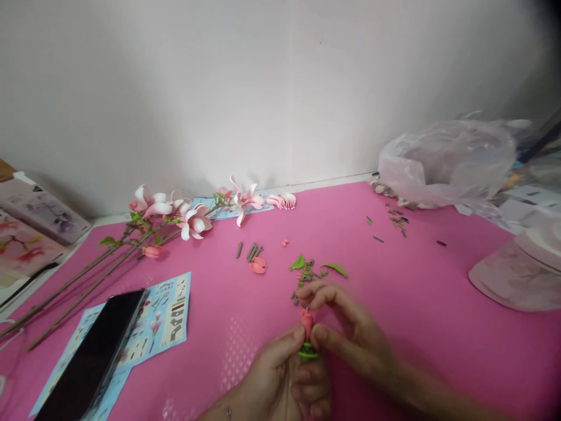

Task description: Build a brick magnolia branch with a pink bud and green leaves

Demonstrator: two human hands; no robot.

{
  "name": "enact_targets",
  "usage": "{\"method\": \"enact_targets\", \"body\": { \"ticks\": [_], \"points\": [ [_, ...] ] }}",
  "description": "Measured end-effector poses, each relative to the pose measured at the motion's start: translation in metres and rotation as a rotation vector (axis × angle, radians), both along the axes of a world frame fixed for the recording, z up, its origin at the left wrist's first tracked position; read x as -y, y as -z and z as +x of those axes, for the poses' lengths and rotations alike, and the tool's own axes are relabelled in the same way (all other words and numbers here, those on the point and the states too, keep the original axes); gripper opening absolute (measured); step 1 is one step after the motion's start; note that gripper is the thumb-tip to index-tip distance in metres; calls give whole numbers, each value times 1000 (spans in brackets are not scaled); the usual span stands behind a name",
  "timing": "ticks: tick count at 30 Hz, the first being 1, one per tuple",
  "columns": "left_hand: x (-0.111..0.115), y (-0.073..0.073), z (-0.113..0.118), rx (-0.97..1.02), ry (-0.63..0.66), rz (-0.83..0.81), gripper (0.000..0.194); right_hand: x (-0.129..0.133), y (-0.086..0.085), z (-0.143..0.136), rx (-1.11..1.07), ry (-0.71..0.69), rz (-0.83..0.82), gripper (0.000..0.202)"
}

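Observation:
A small pink flower piece (307, 323) with a green base (308, 351) stands upright between my two hands, low in the middle of the view. My left hand (284, 374) is closed round it, thumb against its left side and fingers curled below the green base. The thumb of my right hand (346, 327) touches its right side, while the other fingers arch above its top. Just beyond my fingers lie small green and grey pieces (309, 272) and green leaves (335, 269). Pink petals (258, 265) rest beside short brown sticks (253, 252).
Magnolia branches (87, 280) lie at the left, beyond a black phone (92, 356) on an instruction sheet (177, 310). White-pink petals (283, 201) are near the wall. At the right are a plastic bag (447, 164), a pale container (521, 269) and scattered small pieces (397, 221).

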State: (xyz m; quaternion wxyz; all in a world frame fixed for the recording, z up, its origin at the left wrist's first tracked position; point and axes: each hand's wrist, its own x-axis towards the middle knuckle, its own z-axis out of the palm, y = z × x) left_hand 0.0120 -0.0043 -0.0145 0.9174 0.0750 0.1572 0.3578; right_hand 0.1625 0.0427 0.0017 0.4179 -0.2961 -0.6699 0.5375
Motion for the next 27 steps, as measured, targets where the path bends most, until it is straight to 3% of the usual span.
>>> {"method": "enact_targets", "body": {
  "ticks": [2,5,12,20,27],
  "points": [
    [0,-3,1,-27,-19,16,23,-1,-1,2,70,80,176,3],
    [1,-6,2,-68,-33,39,22,-4,-5,2,157,156,307,9],
    [0,-6,4,-121,-56,20,23,-8,-10,0,207,155,393,13],
    [1,-1,5,-173,-98,-47,26,-10,-5,-2,242,192,606,10],
    [2,-3,4,-222,-79,-63,32,-10,-2,-2,246,191,672,12]
  ]
}}
